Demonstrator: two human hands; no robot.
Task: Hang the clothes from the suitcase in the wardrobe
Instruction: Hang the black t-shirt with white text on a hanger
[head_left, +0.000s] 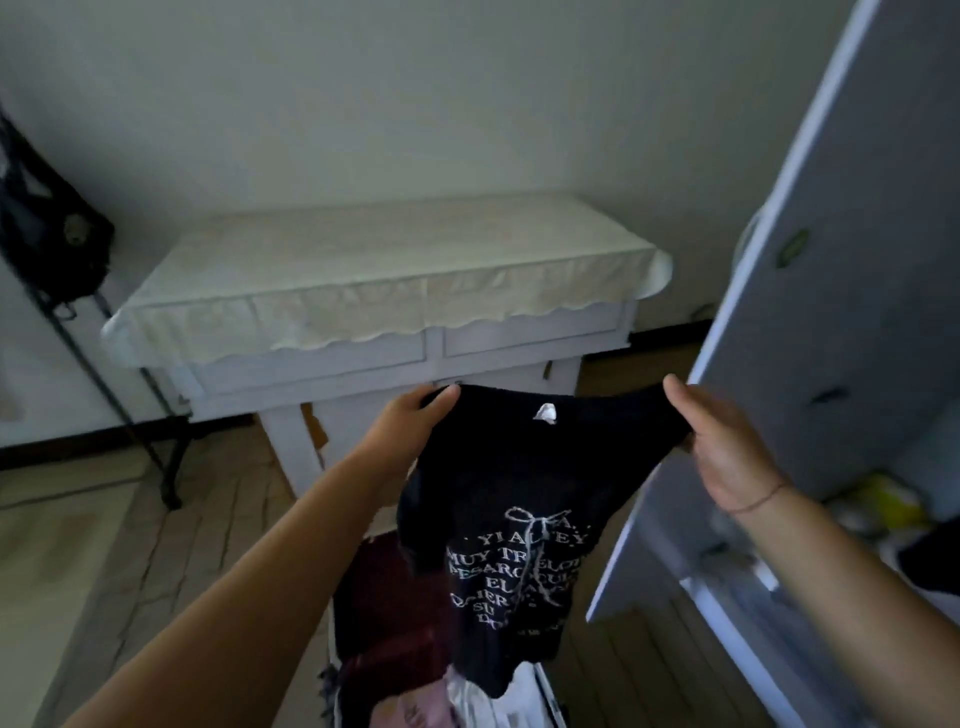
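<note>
A black T-shirt (519, 493) with white lettering hangs in front of me, held up by its shoulders. My left hand (410, 421) grips the left shoulder, and my right hand (722, 441) grips the right shoulder. A white label shows at the collar. Below the shirt lies the open suitcase (545, 696) with dark red, pink and white clothes in it. The white wardrobe door (831, 260) stands open at the right, just behind my right hand.
A white table (395, 291) with a cream cloth stands against the wall ahead. A black stand with a dark bag (52, 234) is at the left. Yellow and dark items (883, 504) lie low inside the wardrobe. The floor is wood.
</note>
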